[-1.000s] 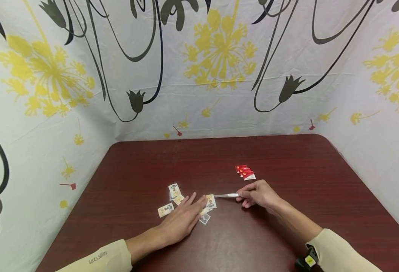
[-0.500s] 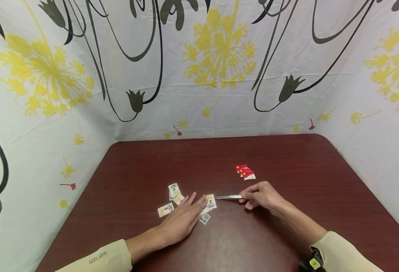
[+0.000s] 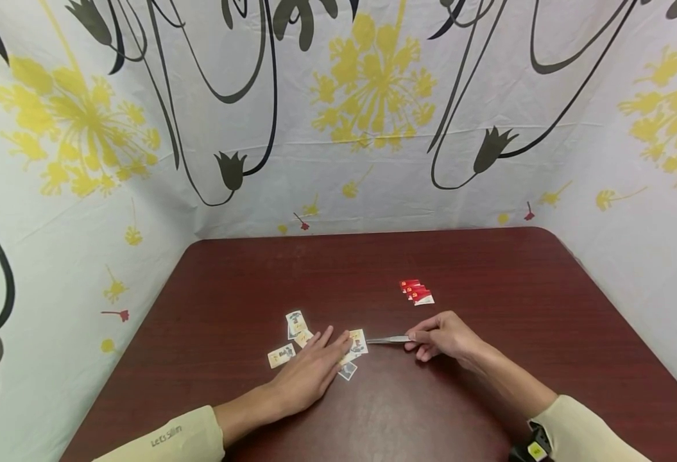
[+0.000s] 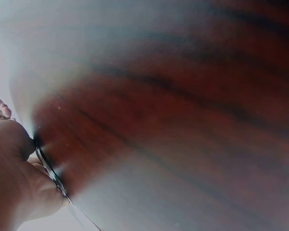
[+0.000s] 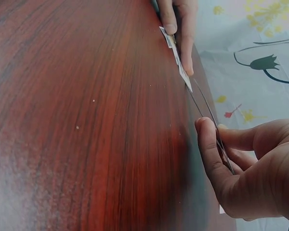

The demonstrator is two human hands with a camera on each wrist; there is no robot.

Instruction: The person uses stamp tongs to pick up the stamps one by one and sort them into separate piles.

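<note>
The left hand (image 3: 306,378) is laid, fingers extended and nothing gripped, over small cream printed paper rectangles (image 3: 358,344), well inside the left edge of the dark red wood-grained table (image 3: 257,276). Slim silver metal tweezers (image 3: 390,340) are pinched by the right hand (image 3: 445,338), tips at the rectangles' right side; contact cannot be confirmed. Overlapping red-and-white rectangular cards (image 3: 417,294) are placed beyond, nearer the table's far edge.

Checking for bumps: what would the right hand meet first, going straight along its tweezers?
Led by the tweezers, the right hand would likely meet the pale card partly under the left hand; tip contact is unclear.
</note>
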